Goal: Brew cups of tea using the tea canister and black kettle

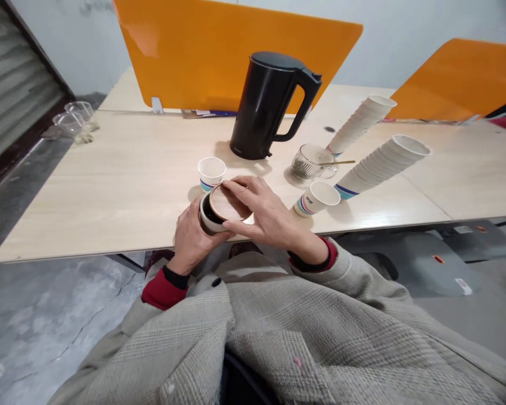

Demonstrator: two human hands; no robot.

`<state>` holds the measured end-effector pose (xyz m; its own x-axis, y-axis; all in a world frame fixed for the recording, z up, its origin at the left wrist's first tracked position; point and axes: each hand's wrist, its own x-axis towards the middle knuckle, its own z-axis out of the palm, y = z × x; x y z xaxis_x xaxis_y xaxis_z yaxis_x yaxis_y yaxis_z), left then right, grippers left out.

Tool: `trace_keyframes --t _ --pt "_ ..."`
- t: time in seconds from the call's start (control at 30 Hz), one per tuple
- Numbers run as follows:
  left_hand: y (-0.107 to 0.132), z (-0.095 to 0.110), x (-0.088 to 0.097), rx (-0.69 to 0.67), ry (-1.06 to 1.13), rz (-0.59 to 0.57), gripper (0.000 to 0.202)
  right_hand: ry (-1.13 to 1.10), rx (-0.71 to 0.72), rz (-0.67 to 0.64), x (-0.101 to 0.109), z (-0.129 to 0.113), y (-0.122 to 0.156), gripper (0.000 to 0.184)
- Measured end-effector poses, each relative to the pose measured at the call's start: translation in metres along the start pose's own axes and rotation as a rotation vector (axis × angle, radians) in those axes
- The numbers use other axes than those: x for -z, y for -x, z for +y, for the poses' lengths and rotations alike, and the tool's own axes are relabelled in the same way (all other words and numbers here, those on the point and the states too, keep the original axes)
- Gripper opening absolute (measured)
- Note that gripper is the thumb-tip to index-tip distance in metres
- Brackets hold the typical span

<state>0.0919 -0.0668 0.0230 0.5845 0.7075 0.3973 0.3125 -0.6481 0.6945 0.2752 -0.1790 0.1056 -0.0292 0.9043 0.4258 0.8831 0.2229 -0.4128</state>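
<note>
My left hand (193, 236) wraps around a small round white jar (211, 223) at the near edge of the table (109, 185). The jar's inside looks dark. My right hand (263, 214) holds a flat round wooden lid (226, 203) by its rim, tilted half over the jar's mouth. Just behind the jar stands an upright paper cup (211, 172).
A black electric kettle (270, 104) stands behind. To the right are a glass cup with a spoon (310, 162), a lying paper cup (317, 198) and two leaning stacks of paper cups (382, 163) (360, 124). Orange dividers (219, 50) back the table. Glass containers (76, 119) sit far left.
</note>
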Motion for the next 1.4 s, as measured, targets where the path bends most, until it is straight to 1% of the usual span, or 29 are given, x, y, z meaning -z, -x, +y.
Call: trace_keyframes --t 0.1,0.2,0.27,0.37,0.57,0.7,0.8,0.83,0.9,0.97,1.07,1.13,1.17,1.2,1.27,1.33,1.4 --pt "0.000 -0.003 -0.001 -0.015 0.004 -0.005 0.099 0.102 0.021 -0.065 -0.011 -0.003 -0.006 0.087" --pt "0.000 -0.006 -0.001 -0.031 0.022 -0.011 0.099 0.131 0.030 -0.101 -0.016 -0.004 -0.008 0.091" --pt "0.001 -0.006 -0.002 -0.025 0.024 -0.006 0.100 0.138 0.005 -0.106 -0.018 -0.006 -0.007 0.088" --pt "0.001 -0.004 -0.003 -0.013 0.018 0.000 0.100 0.124 -0.032 -0.113 -0.022 -0.006 -0.006 0.079" --pt "0.002 -0.006 -0.004 -0.030 0.017 0.004 0.097 0.025 -0.045 -0.146 -0.028 0.000 -0.005 0.078" --pt "0.002 -0.012 -0.004 -0.066 0.050 -0.015 0.098 -0.060 -0.009 -0.075 -0.037 0.005 -0.003 0.089" --pt "0.003 -0.015 0.001 -0.080 0.097 -0.033 0.101 -0.097 -0.024 -0.002 -0.036 0.010 0.001 0.090" --pt "0.003 -0.016 0.005 -0.086 0.130 -0.044 0.102 -0.102 -0.038 0.022 -0.032 0.013 0.002 0.088" --pt "0.003 -0.017 0.013 -0.102 0.198 -0.067 0.100 -0.083 -0.065 0.097 -0.018 0.018 0.005 0.084" --pt "0.002 -0.021 0.023 -0.107 0.201 -0.059 0.086 -0.018 -0.097 0.205 0.002 0.024 0.003 0.080" --pt "-0.003 -0.031 0.032 -0.075 0.081 0.008 0.058 0.117 -0.147 0.342 0.029 0.040 -0.017 0.080" --pt "-0.006 -0.040 0.034 -0.038 0.018 0.056 0.050 0.186 -0.174 0.387 0.038 0.057 -0.043 0.082" --pt "-0.007 -0.045 0.033 -0.022 -0.004 0.071 0.048 0.206 -0.192 0.399 0.038 0.067 -0.058 0.082" --pt "-0.008 -0.048 0.032 -0.011 -0.021 0.082 0.048 0.217 -0.213 0.406 0.035 0.077 -0.075 0.082" --pt "-0.008 -0.053 0.029 -0.005 -0.045 0.085 0.047 0.206 -0.260 0.399 0.023 0.098 -0.109 0.082" --pt "-0.006 -0.054 0.027 -0.015 -0.056 0.073 0.046 0.160 -0.301 0.365 0.007 0.113 -0.139 0.083" --pt "-0.005 -0.053 0.026 -0.028 -0.065 0.066 0.045 0.106 -0.327 0.301 -0.012 0.122 -0.162 0.084"
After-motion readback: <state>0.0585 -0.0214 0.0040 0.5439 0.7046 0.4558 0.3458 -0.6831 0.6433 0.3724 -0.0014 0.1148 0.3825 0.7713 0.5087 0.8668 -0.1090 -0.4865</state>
